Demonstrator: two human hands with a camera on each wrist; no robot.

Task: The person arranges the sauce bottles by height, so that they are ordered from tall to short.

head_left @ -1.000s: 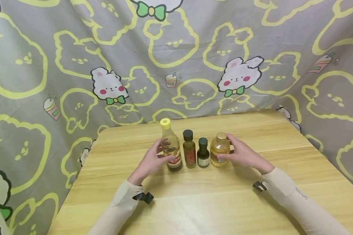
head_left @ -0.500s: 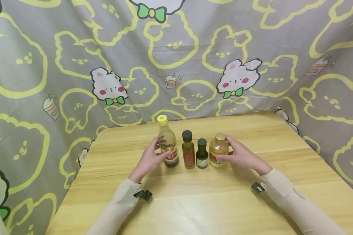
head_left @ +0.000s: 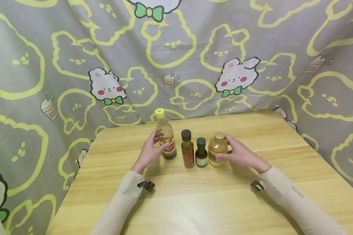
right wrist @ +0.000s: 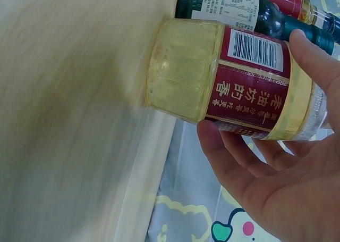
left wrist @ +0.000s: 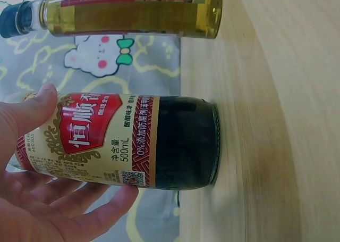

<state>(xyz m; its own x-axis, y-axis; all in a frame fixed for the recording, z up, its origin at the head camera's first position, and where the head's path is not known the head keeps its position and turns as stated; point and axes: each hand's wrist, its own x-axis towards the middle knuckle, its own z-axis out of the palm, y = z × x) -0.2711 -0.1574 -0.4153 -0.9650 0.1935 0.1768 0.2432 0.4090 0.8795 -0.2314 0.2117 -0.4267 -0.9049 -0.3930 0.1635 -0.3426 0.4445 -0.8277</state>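
Observation:
My left hand (head_left: 150, 150) grips a vinegar bottle (head_left: 167, 142) with a yellow cap and a red and cream label. Dark liquid fills its lower part in the left wrist view; whether its base touches the table I cannot tell. On the right, a squat oil bottle (head_left: 218, 149) with pale yellow oil and a dark red label is held by my right hand (head_left: 238, 153), thumb in front and fingers behind. Between them stand a slim oil bottle (head_left: 188, 153) with a black cap and a small dark green bottle (head_left: 201, 156). The small one is close beside the squat bottle.
All the bottles are on a wooden table (head_left: 176, 202). A grey curtain (head_left: 191, 55) printed with cartoon animals hangs behind its back edge and along its sides.
My left hand has moved the vinegar bottle leftward and away from me, widening the gap to the slim oil bottle. My right hand and the squat bottle have stayed nearly in place.

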